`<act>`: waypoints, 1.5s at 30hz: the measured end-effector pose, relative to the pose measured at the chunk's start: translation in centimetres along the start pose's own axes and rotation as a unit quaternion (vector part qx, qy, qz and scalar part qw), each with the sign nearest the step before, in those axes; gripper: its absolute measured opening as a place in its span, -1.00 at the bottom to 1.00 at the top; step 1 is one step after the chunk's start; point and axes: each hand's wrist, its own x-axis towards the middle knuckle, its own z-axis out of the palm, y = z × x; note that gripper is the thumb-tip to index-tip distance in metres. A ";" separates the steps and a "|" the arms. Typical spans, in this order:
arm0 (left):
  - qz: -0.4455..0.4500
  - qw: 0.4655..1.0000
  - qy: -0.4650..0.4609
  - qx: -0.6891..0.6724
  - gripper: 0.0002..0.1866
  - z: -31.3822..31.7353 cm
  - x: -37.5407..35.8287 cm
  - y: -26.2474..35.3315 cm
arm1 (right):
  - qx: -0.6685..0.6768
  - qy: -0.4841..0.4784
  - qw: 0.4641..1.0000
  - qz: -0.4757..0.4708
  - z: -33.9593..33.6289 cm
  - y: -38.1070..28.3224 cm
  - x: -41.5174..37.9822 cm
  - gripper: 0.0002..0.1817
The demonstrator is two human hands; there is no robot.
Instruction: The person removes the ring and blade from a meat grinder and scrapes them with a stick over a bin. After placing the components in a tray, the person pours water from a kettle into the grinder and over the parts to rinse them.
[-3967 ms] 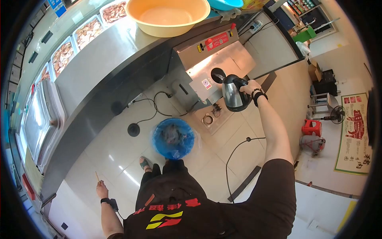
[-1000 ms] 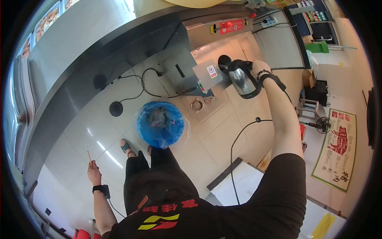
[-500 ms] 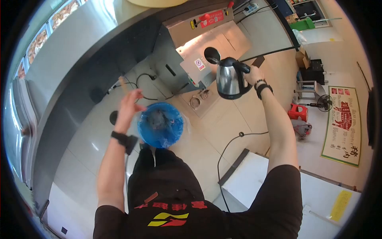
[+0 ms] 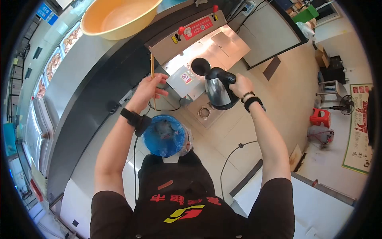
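Observation:
My right hand point(image 4: 241, 85) grips the black handle of a stainless-steel electric kettle point(image 4: 219, 92). The kettle is tilted, its dark top beside the round opening point(image 4: 200, 66) of a metal machine point(image 4: 184, 79). Whether liquid is flowing cannot be made out. My left hand point(image 4: 149, 91) holds a thin wooden stick point(image 4: 152, 63), like a chopstick, which sticks out above and below the hand; some fingers are spread. Below that hand, a bucket point(image 4: 164, 136) lined with a blue bag stands on the floor by my legs.
A yellow basin point(image 4: 119, 20) rests on the counter at upper left. The machine's back panel carries red-knobbed levers point(image 4: 181, 30). A black cord point(image 4: 229, 157) lies on the tiled floor. White freezer-like boxes point(image 4: 254, 187), a red stool point(image 4: 320, 118) and a fan point(image 4: 346, 104) are at right.
My left hand has moved up and right with the stick, toward the machine. The kettle has shifted slightly left and down in view and is tilted differently. The view has turned, showing more basin.

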 end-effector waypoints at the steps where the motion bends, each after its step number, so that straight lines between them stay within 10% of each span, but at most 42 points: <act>1: 0.005 1.000 0.018 -0.001 -0.63 1.0 0.1 1.2 | -0.035 0.002 0.999 -0.039 -0.3 -0.2 1.3 -0.72; 9: 0.002 0.990 0.134 -0.032 -0.62 4.7 -3.9 0.0 | -0.167 -0.010 0.956 -0.240 -1.4 -4.8 9.1 -0.81; 24: -0.071 0.842 0.529 0.078 -0.57 -7.4 -26.0 -18.3 | -0.431 -0.177 0.851 -0.243 -0.7 -12.5 13.0 -0.65; 31: -0.177 0.814 0.522 0.184 -0.57 -8.0 -28.9 -19.4 | -0.441 -0.112 0.843 -0.289 -1.7 -14.7 10.8 -0.45; 45: -0.223 0.801 0.526 0.179 -0.55 -7.4 -31.1 -22.1 | -0.480 -0.105 0.813 -0.313 -1.4 -17.4 10.5 -0.69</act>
